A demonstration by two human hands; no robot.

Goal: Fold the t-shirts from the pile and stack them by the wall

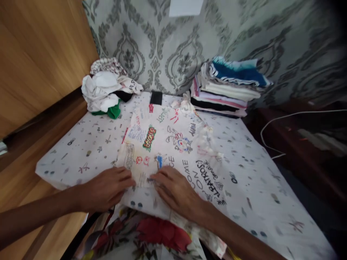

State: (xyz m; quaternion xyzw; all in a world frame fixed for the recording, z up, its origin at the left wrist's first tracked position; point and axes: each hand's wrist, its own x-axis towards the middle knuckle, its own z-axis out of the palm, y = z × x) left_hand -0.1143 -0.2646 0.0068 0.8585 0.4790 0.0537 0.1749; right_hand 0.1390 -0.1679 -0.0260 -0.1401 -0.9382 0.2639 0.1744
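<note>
Rested the left hand (108,189) palm down at the near-left corner of the drawn-on white cloth (164,139), with fingers bent close together. Angled the right hand (177,191) inward just beside, with fingertips on the near edge. Could not tell of any pinch in either. Had the cloth spread flat ahead of both hands, well short of the folded stack (225,99) beyond the right.

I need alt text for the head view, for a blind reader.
The left hand and right hand touch a white cloth covered with drawings and writing, spread on a patterned sheet. Behind it are a loose clothes pile, left, and a folded stack, right.
</note>
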